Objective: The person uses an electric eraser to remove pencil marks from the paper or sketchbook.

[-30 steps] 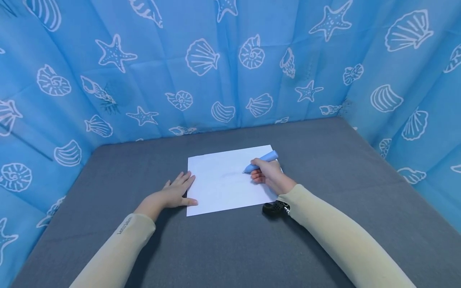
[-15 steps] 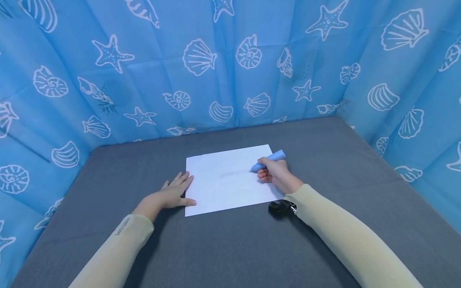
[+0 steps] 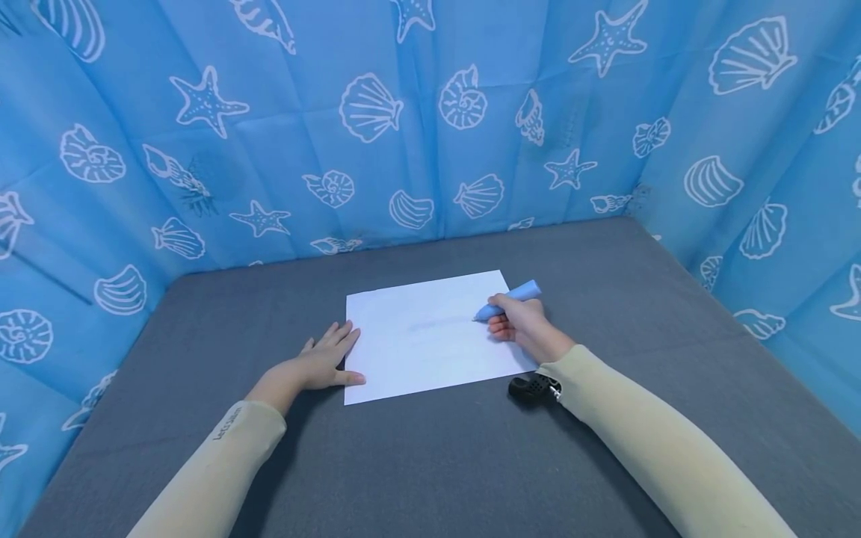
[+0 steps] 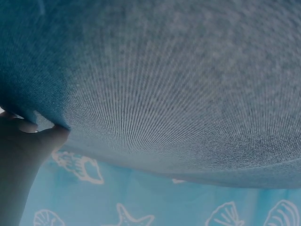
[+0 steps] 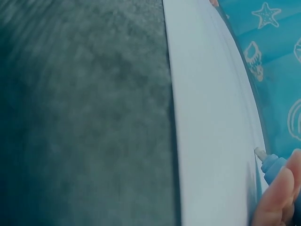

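A white sheet of paper (image 3: 410, 351) lies on the grey cloth, with a faint greyish smear near its middle. My left hand (image 3: 316, 365) rests at the sheet's left edge, fingers spread, the fingertips and thumb on the paper. In the left wrist view, part of that hand (image 4: 28, 146) shows at the left. A thick light-blue pen (image 3: 525, 290) is pinched in my right hand (image 3: 528, 321) over the sheet's right part. Its narrow pale tip (image 5: 259, 153) points down-left at the paper; whether it touches cannot be told. The right hand covers the sheet's right edge.
Grey cloth (image 3: 430, 463) covers the table around the sheet. A blue curtain (image 3: 417, 112) with white shells and starfish hangs along the back and sides. A black perforated object (image 3: 528, 390) sits below my right cuff.
My right hand has slid rightward across the sheet with the blue pen. The left hand stays at the left edge; the whole head view has shifted slightly.
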The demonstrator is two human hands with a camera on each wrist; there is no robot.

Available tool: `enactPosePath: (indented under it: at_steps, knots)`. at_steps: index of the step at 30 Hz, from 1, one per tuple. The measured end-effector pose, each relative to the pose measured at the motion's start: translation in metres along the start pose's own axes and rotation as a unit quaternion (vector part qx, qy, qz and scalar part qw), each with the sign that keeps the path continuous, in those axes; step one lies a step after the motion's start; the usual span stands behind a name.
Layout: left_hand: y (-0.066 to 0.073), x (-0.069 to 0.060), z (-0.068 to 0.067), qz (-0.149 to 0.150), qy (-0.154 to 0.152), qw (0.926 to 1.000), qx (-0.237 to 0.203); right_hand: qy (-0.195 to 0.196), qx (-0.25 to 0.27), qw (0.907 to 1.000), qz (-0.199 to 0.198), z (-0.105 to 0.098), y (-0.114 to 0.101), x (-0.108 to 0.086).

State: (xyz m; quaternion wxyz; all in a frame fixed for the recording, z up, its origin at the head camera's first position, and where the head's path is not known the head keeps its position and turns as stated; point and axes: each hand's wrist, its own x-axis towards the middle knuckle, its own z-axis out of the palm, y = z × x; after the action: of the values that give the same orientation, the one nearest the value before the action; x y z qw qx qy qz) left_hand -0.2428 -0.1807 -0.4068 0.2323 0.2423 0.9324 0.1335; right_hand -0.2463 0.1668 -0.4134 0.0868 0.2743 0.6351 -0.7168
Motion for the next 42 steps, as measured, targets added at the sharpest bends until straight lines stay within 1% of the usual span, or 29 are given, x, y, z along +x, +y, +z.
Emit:
enactPosePath:
  at_steps: [5,15,25,34,36,42]
  knots:
    - [-0.001,-0.001,0.000,0.000,0.001,1.0000,0.001,-0.008,-0.005,1.0000,0.000,0.010,0.002,-0.001]
    - [-0.005,0.002,0.002,-0.003,0.003,1.0000,0.008,-0.027,-0.005,0.9996,0.000,0.032,0.006,-0.003]
    - [-0.002,0.002,0.001,-0.005,0.004,0.9999,0.011,-0.039,-0.006,0.9991,-0.018,0.051,0.009,-0.005]
    - [-0.001,0.001,0.001,-0.001,0.003,1.0000,0.005,-0.050,-0.023,0.9984,-0.015,0.073,0.012,-0.009]
    - [-0.001,0.001,0.002,-0.004,-0.001,1.0000,0.008,-0.055,-0.024,0.9981,-0.015,0.077,0.013,-0.009]
    - [-0.001,0.000,0.002,0.001,0.000,1.0000,0.007,-0.068,-0.026,0.9972,-0.016,0.085,0.015,-0.012]
